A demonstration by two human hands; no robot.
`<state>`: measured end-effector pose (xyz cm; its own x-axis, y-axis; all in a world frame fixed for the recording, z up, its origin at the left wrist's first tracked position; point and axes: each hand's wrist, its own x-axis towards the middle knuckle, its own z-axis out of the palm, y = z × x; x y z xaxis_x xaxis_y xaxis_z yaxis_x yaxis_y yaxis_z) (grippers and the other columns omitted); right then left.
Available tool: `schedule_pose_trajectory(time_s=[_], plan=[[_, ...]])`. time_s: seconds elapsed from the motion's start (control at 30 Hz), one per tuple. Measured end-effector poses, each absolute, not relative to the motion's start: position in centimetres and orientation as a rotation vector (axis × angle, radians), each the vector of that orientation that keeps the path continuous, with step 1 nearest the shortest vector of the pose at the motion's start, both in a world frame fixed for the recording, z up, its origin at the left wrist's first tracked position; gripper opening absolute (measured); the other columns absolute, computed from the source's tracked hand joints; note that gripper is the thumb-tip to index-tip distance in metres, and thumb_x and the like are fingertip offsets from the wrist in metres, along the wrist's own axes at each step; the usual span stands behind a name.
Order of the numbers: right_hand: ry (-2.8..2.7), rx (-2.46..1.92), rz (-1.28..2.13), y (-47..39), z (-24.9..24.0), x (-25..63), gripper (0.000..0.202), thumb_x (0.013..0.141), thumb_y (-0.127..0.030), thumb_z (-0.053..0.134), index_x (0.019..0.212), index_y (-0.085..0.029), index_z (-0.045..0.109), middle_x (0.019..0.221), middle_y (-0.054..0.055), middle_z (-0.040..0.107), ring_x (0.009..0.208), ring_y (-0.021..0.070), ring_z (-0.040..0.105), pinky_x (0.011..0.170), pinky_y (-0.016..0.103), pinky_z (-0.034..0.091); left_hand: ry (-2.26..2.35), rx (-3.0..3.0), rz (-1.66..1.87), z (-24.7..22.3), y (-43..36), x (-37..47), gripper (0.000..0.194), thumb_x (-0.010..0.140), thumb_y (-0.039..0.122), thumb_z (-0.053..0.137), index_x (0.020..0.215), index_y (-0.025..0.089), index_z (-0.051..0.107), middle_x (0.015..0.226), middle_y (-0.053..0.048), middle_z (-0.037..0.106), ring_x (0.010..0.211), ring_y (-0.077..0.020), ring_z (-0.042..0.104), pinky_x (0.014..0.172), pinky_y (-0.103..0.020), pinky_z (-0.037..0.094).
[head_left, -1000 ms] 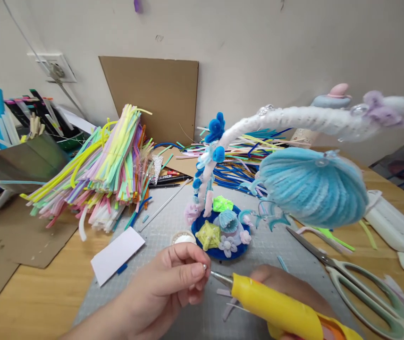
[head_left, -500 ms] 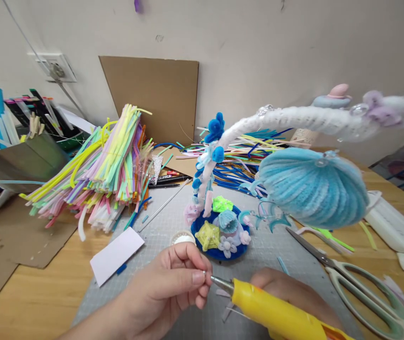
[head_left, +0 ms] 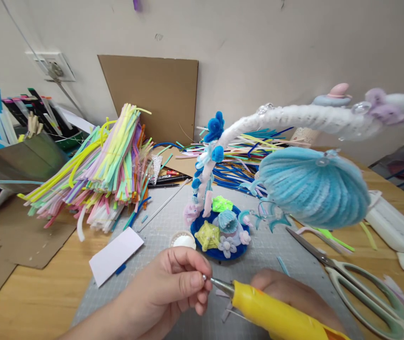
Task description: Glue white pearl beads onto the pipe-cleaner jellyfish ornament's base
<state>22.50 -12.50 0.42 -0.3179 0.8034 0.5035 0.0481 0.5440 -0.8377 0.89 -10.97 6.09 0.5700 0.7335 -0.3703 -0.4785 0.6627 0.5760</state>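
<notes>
Between thumb and forefinger, my left hand [head_left: 173, 288] pinches a small shiny bead [head_left: 205, 277]. My right hand [head_left: 294, 293] is wrapped round a yellow glue gun [head_left: 276, 307], which partly hides its fingers. The gun's metal nozzle points left, its tip at or very near the bead. Behind my hands stands a pipe-cleaner piece with a dark blue round base [head_left: 219, 255] that carries a yellow star [head_left: 207, 235], flowers and a small blue shell. Its white curved arm [head_left: 287, 120] arches right, above a large light blue shell [head_left: 315, 189].
Grey-green scissors [head_left: 365, 288] lie at the right on the grey cutting mat [head_left: 99, 307] and wooden table. A white card [head_left: 116, 256] and a small round container [head_left: 183, 240] are on the left. Behind are bundled pipe cleaners [head_left: 117, 165], a cardboard sheet [head_left: 152, 94] and a metal pen holder [head_left: 21, 163].
The bead between my left fingertips shows more clearly, and that hand has shifted very slightly left. The glue gun has hardly moved.
</notes>
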Motion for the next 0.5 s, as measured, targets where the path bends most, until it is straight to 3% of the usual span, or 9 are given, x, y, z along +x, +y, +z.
schedule_pose_trajectory(time_s=[0.27, 0.5], plan=[[-1.921, -0.704, 1.033, -12.7, 1.4, 24.1, 0.018, 0.084, -0.048, 0.051, 0.094, -0.037, 0.061, 0.067, 0.001, 0.069, 0.056, 0.0215, 0.066, 0.051, 0.025, 0.054, 0.723, 0.559, 0.829, 5.9, -11.1, 1.1, 0.012, 0.060, 0.023, 0.083, 0.064, 0.018, 0.072, 0.066, 0.002, 0.056, 0.051, -0.0043, 0.051, 0.050, -0.017, 0.036], [-2.047, -0.732, 0.947, -12.6, 1.1, 24.5, 0.019, 0.086, -0.053, 0.045, 0.087, -0.037, 0.056, 0.059, -0.002, 0.065, 0.046, 0.0188, 0.064, 0.042, 0.023, 0.052, 0.752, 0.572, 0.836, 5.9, -11.2, 1.2, 0.013, 0.056, 0.025, 0.084, 0.061, 0.020, 0.073, 0.066, 0.003, 0.049, 0.053, -0.0047, 0.045, 0.051, -0.019, 0.031]])
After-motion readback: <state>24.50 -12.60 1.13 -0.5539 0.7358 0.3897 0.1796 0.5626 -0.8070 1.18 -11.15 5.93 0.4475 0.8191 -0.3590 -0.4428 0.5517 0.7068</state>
